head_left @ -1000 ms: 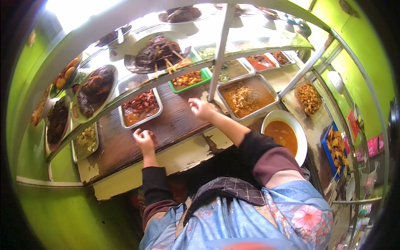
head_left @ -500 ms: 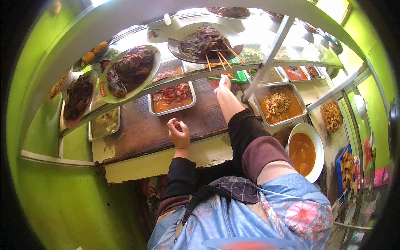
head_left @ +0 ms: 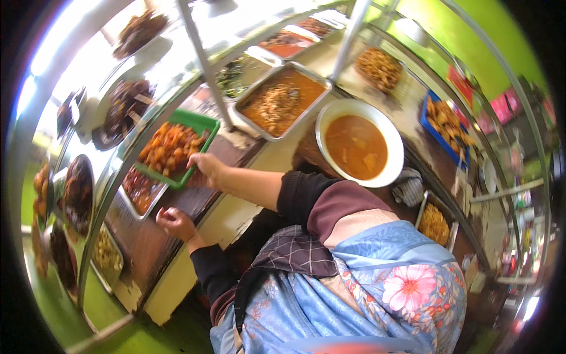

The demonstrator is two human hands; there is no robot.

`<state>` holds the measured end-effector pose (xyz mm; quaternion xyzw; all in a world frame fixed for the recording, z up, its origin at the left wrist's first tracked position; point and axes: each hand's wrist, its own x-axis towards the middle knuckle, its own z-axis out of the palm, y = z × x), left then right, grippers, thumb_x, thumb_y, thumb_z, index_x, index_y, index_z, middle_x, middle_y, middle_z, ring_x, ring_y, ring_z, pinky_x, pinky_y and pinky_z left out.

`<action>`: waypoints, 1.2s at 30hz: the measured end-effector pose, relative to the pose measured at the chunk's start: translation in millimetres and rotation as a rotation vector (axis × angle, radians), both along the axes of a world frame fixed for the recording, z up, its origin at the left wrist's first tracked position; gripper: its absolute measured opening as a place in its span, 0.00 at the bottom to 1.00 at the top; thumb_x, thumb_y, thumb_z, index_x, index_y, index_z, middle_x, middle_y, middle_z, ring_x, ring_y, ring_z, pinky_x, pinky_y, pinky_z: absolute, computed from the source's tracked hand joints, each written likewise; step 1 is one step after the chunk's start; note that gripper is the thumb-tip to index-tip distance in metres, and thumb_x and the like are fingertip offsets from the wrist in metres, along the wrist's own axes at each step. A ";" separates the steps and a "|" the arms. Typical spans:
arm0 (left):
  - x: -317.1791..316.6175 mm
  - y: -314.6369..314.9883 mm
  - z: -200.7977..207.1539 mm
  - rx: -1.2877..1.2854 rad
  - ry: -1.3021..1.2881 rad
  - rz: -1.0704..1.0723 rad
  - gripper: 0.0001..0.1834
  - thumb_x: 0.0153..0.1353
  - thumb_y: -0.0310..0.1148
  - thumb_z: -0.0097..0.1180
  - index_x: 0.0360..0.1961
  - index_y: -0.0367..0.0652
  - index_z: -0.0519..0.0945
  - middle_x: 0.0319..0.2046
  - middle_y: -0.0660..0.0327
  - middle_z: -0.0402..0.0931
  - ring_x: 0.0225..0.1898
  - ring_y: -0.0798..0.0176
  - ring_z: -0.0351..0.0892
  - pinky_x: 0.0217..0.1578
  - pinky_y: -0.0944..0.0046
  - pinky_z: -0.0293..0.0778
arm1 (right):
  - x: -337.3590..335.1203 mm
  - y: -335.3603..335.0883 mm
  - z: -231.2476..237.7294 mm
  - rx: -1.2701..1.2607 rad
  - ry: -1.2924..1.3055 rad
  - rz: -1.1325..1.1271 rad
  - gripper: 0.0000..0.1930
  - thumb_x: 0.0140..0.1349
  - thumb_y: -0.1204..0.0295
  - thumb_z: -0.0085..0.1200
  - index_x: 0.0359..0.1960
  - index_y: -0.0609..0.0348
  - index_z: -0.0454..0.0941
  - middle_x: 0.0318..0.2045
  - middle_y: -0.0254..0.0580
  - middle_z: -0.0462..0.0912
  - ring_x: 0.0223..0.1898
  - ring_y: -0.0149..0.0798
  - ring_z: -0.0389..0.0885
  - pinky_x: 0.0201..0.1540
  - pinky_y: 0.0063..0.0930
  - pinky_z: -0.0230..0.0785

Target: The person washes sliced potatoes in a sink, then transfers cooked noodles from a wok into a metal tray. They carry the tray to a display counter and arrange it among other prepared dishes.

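Note:
My right hand (head_left: pixel 206 169) grips the near corner of a green plastic tray (head_left: pixel 209 124) filled with orange-brown chunks of food (head_left: pixel 172 146). The thumb and fingers close round its rim. The tray stands over part of a metal tray of red saucy food (head_left: pixel 139 192). My left hand (head_left: pixel 176 224) hovers by the wooden counter (head_left: pixel 132 236), just nearer to me than that metal tray. Its fingers are loosely curled in, and I see nothing in them.
A metal tray of orange curry (head_left: pixel 280 103) and a white basin of orange soup (head_left: pixel 358 147) stand to the right. Farther right is a blue tray of fried pieces (head_left: pixel 446 127). Metal frame posts (head_left: pixel 206 65) and shelf plates of dark meat (head_left: pixel 127 109) rise beyond my hands.
My view has swung to the right. The right hand has drawn the green tray from under the shelf towards me. My left hand stays loosely curled near the counter.

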<state>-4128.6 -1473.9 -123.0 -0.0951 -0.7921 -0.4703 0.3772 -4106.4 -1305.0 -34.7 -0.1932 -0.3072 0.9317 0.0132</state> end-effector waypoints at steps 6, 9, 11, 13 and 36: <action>-5.7 -2.6 -11.3 -0.039 -0.030 0.058 0.11 0.56 0.32 0.47 0.39 0.39 0.70 0.27 0.51 0.75 0.29 0.52 0.76 0.28 0.56 0.72 | 172.4 50.6 25.0 0.092 -0.108 0.069 0.06 0.47 0.72 0.50 0.26 0.60 0.68 0.19 0.40 0.71 0.18 0.42 0.74 0.25 0.39 0.74; -11.3 -3.9 -18.4 -0.059 -0.020 0.074 0.11 0.55 0.30 0.47 0.38 0.39 0.73 0.31 0.51 0.76 0.31 0.51 0.76 0.30 0.59 0.73 | 264.5 86.7 29.0 0.237 -0.189 -0.072 0.05 0.46 0.72 0.51 0.23 0.60 0.71 0.20 0.41 0.73 0.18 0.39 0.73 0.21 0.36 0.70; -16.7 -5.1 -23.3 -0.101 -0.080 0.111 0.12 0.54 0.33 0.49 0.39 0.40 0.72 0.30 0.51 0.76 0.30 0.51 0.76 0.30 0.57 0.73 | 328.1 107.9 27.5 0.341 -0.219 -0.230 0.05 0.45 0.72 0.52 0.23 0.59 0.72 0.20 0.39 0.73 0.19 0.36 0.72 0.21 0.31 0.68; -22.4 -7.1 -26.7 -0.144 -0.074 0.114 0.13 0.54 0.35 0.50 0.39 0.41 0.72 0.29 0.52 0.76 0.29 0.51 0.76 0.29 0.56 0.72 | 393.8 122.2 25.7 0.470 -0.285 -0.403 0.05 0.45 0.72 0.52 0.23 0.58 0.72 0.21 0.38 0.74 0.22 0.33 0.72 0.25 0.27 0.66; 76.0 138.9 90.9 -0.023 -0.153 -0.647 0.13 0.59 0.26 0.45 0.45 0.39 0.69 0.25 0.62 0.70 0.27 0.69 0.71 0.31 0.70 0.69 | 726.2 256.0 -69.5 0.115 -0.588 -1.361 0.09 0.48 0.70 0.49 0.31 0.59 0.68 0.31 0.40 0.75 0.31 0.42 0.74 0.31 0.38 0.70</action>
